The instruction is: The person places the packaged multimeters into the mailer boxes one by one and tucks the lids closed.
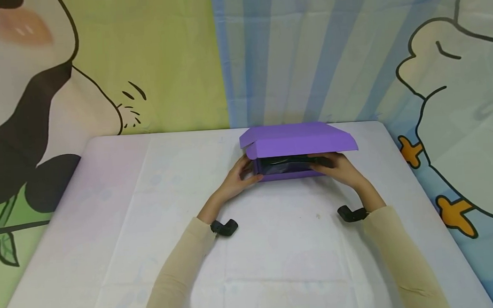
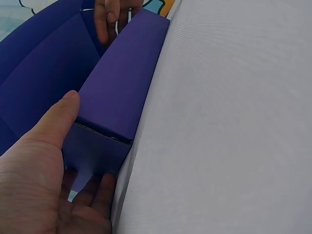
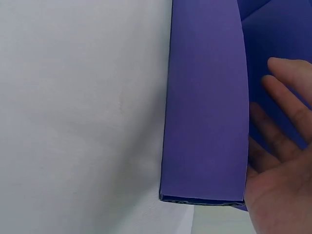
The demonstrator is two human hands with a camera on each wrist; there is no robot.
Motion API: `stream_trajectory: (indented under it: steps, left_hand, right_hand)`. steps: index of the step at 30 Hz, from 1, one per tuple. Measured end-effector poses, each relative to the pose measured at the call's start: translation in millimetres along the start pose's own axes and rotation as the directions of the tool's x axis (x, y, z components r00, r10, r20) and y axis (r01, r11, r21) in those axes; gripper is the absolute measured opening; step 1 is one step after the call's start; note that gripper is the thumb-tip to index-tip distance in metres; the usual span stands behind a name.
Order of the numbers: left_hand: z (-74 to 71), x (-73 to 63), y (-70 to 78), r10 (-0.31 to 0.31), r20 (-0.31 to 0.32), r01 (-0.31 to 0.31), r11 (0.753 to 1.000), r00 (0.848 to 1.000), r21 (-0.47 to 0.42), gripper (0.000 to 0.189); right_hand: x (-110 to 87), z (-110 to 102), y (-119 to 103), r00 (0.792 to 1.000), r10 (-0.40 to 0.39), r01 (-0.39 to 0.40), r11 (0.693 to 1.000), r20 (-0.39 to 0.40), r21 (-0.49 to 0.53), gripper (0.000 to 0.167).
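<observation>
Purple cardboard box: resting toward the far edge of the table, right of its middle, straight ahead of both wrists and between the hands.
Long axis: running left to right, crosswise to the forearms, with one hand at each end.
Lid: raised and slanting forward over the opening.
Dark glossy item: lying inside, behind the front wall; too shaded to identify.
Left hand: gripping the left end, with thumb at the front wall's upper edge and fingers against the end wall.
Right hand: reaching in at the right end, with fingers apart and loosely bent; cannot tell about contact with the dark glossy item.
Nearer hand: right for the dark glossy item; neither clearly for the purple cardboard box.
Table: covered in white, spread beneath both sleeves.
Backdrop: printed with cartoon figures and stripes.
</observation>
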State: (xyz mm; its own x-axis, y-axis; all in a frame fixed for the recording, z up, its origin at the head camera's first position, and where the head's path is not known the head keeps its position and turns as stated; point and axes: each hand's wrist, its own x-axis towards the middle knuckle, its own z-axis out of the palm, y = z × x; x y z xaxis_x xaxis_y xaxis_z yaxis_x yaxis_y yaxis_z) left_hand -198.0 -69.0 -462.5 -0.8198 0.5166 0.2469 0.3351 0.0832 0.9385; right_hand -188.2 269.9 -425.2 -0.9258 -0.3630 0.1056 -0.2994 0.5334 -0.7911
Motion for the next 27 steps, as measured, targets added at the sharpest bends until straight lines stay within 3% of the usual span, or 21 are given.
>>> stream_trajectory:
  steps: [6, 14, 19, 23, 27]
  left_hand:
    - [2.5, 0.7, -1.2, -0.014, -0.009, 0.014, 0.999, 1.0, -0.041, 0.076]
    - [6.6, 1.5, -14.5, -0.005, -0.016, 0.004, 0.996, 1.0, -0.085, 0.077]
    - [8.5, 1.7, -29.2, -0.072, -0.026, 0.069, 0.992, 0.997, -0.107, 0.08]
    - [6.7, -2.4, -23.7, -0.154, -0.049, 0.148, 0.984, 0.987, -0.102, 0.086]
    - [3.1, -4.7, -14.1, -0.189, -0.104, 0.18, 0.98, 0.976, -0.088, 0.109]
  right_hand:
    - [-9.0, 0, -2, 1.0, 0.006, -0.006, 0.999, -0.024, 0.032, 0.033]
    - [-26.3, 0, 4, 0.995, -0.016, 0.036, 0.977, -0.095, 0.212, 0.035]
    - [-37.7, 0, 9, 0.984, -0.02, 0.082, 0.931, -0.176, 0.356, 0.034]
    - [-47.1, -4, 14, 0.97, 0.018, 0.087, 0.906, -0.242, 0.415, 0.032]
    - [-53.8, -10, 17, 0.943, 0.082, 0.082, 0.882, -0.324, 0.464, 0.031]
